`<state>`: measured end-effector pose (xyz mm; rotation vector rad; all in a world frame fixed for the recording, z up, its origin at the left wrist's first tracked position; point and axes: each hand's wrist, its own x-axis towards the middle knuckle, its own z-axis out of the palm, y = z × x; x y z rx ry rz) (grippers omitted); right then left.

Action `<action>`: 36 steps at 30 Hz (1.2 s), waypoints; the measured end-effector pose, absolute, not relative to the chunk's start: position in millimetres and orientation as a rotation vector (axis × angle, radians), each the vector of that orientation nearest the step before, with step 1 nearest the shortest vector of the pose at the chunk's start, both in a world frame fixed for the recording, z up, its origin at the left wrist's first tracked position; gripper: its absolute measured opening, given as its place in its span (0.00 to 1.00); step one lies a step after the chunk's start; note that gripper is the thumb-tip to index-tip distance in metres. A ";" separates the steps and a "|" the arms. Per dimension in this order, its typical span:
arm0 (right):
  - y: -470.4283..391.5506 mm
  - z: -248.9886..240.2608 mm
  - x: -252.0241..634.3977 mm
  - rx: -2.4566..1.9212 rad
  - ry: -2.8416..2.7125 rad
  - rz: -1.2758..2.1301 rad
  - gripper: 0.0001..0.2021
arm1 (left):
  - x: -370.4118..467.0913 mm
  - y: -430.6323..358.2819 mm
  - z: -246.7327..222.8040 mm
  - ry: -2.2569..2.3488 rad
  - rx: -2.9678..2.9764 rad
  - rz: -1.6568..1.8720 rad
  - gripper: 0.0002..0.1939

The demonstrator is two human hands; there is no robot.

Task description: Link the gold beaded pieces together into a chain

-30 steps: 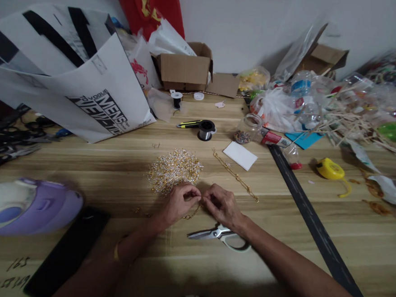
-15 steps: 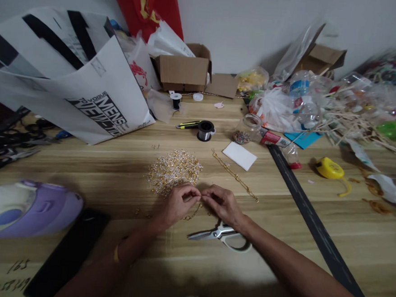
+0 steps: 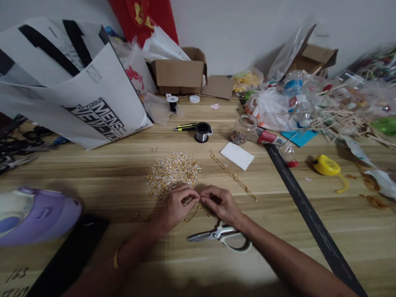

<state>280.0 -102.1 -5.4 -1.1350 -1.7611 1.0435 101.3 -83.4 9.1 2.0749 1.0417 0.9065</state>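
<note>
My left hand [image 3: 180, 206] and my right hand [image 3: 221, 205] meet fingertip to fingertip low over the table, both pinched. What lies between the fingertips is too small to make out. A short gold chain [image 3: 192, 215] shows just below the fingers. Behind my left hand spreads a heap of clear and gold beaded pieces [image 3: 172, 171]. Scissors with pale handles [image 3: 219, 235] lie under and in front of my right wrist, blades pointing left. Farther right, a longer gold chain [image 3: 233, 176] rests on the wood.
Behind the heap sit a spool of wire [image 3: 202, 132], a cutter knife [image 3: 185, 127] and a white card [image 3: 237, 156]. A bead jar [image 3: 244, 129], a yellow tape measure [image 3: 327, 165] and a black strip [image 3: 302, 210] are rightward. A purple-white device [image 3: 40, 216] stands left.
The view has shifted slightly, so the background sits a little differently. Both hands keep their pinch at nearly the same spot, with fingertips close together.
</note>
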 end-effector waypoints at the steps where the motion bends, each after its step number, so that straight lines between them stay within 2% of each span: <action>1: -102.4 -5.6 280.0 -1.145 -1.760 1.038 0.08 | 101.4 -83.5 8.9 1.047 2.073 0.912 0.05; 22: -103.8 -4.4 280.3 -1.124 -1.848 0.926 0.08 | 103.3 -81.7 12.3 1.112 1.753 0.830 0.04; 36: -103.8 -3.6 279.7 -1.130 -1.857 0.954 0.09 | 101.5 -79.5 9.0 1.051 1.780 0.821 0.05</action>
